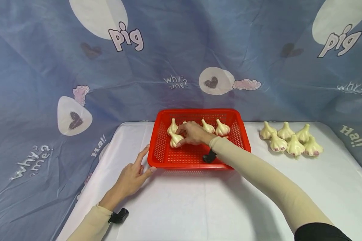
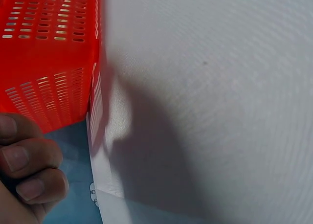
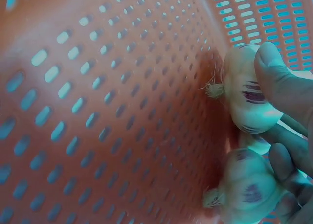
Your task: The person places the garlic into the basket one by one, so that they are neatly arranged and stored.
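My right hand reaches into a red plastic basket and grips a pale garlic bulb near the left side. In the right wrist view, the thumb presses on that garlic bulb, whose stringy roots point at the basket wall. A second bulb sits just below it, close against the fingers. Other garlic bulbs stand along the basket's back, partly covered by the hand. My left hand rests at the basket's front left corner, index finger straight and thumb spread; its other fingers are bent.
Several more garlic bulbs stand in two rows on the white-covered table, right of the basket. A blue printed cloth hangs behind the table. Each forearm wears a beige sleeve and a small black wrist camera.
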Motion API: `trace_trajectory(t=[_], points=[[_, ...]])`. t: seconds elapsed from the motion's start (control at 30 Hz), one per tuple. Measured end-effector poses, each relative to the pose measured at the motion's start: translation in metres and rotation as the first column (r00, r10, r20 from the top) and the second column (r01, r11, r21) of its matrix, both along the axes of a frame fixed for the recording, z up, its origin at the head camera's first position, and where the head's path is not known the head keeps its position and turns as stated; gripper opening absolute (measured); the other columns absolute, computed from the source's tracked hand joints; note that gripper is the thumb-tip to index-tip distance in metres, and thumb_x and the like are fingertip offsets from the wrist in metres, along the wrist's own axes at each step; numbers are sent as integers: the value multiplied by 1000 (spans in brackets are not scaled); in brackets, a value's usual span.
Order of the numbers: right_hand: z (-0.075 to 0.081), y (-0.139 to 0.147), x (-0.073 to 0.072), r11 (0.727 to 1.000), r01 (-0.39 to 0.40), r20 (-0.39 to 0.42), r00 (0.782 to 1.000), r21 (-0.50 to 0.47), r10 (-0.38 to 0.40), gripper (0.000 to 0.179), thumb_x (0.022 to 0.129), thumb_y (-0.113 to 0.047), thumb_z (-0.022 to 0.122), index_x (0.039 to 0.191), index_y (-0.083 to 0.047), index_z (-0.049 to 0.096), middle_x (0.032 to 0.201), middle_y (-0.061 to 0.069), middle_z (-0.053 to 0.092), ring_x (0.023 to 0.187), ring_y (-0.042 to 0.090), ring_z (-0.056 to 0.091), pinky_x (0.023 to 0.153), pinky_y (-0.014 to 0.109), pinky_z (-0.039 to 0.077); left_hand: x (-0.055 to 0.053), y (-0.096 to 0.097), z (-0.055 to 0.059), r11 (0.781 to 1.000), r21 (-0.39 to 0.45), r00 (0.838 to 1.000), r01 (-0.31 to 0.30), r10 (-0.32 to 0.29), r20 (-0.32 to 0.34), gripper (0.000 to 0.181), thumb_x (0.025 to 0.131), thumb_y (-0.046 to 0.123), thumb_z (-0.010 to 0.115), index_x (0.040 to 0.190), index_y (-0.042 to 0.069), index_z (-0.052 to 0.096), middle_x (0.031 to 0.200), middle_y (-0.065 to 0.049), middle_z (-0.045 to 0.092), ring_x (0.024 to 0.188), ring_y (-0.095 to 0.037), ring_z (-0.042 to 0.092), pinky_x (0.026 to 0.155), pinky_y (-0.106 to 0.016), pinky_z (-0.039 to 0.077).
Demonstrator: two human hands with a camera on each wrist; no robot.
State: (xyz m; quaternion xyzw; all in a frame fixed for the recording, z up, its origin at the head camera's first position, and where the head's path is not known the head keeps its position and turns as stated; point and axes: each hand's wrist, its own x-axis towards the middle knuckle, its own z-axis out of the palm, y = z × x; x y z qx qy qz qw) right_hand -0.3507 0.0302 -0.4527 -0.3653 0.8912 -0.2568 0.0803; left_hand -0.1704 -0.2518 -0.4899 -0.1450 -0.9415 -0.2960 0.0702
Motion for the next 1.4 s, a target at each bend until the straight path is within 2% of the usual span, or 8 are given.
trace_trajectory(t=[0.2, 0.5, 0.7, 0.87, 1.1, 1.4], points=[[-1, 0, -1, 1000, 5, -8, 1000, -2, -5, 48, 77, -40, 96, 114, -14, 79, 108, -1, 81, 102, 18, 76, 92, 35, 57, 1, 1, 2, 1000, -1, 1000, -2, 2, 4, 85, 98, 42, 75, 168, 30, 29, 57, 16, 38, 49, -1, 32, 49, -24, 30], [-1, 1, -1, 1000, -7, -73, 997, 15, 8, 46, 73, -45, 97, 106, -18, 80, 96, -8, 79, 90, 13, 70, 86, 32, 55, 0, 3, 3, 1000, 3, 1000, 11, -11, -8, 85, 99, 41, 75, 168, 29, 28, 56, 17, 38, 49, 0, 32, 49, -24, 30], [-2, 0, -2, 999, -26, -149, 988, 39, 32, 45, 72, -47, 96, 104, -19, 81, 91, -7, 76, 83, 15, 61, 81, 34, 52, -1, 3, 3, 1000, 15, 1000, 12, -12, -4, 84, 99, 41, 74, 168, 29, 29, 56, 16, 38, 48, 0, 31, 49, -24, 29], [-4, -1, -3, 997, -41, -193, 980, 63, 52, 45, 73, -49, 96, 104, -19, 81, 90, -6, 77, 84, 16, 60, 82, 35, 52, -2, 3, 1, 1000, 5, 1000, 13, -13, -5, 84, 99, 42, 74, 168, 28, 29, 57, 16, 38, 48, 0, 31, 49, -24, 29], [-5, -2, -3, 997, -38, -187, 981, 68, 50, 48, 73, -50, 95, 108, -20, 82, 94, -7, 78, 84, 15, 61, 82, 35, 53, -1, 4, 2, 1000, 2, 1000, 6, -6, -1, 85, 98, 41, 75, 168, 29, 28, 56, 16, 38, 48, -1, 32, 49, -24, 30], [-1, 1, -1, 999, -22, -149, 988, 48, 29, 48, 74, -49, 95, 110, -20, 82, 89, 2, 75, 83, 15, 58, 80, 35, 50, 0, 2, 3, 1000, 5, 1000, 3, -3, 2, 85, 98, 41, 75, 168, 28, 29, 56, 16, 38, 48, 0, 31, 49, -24, 29]])
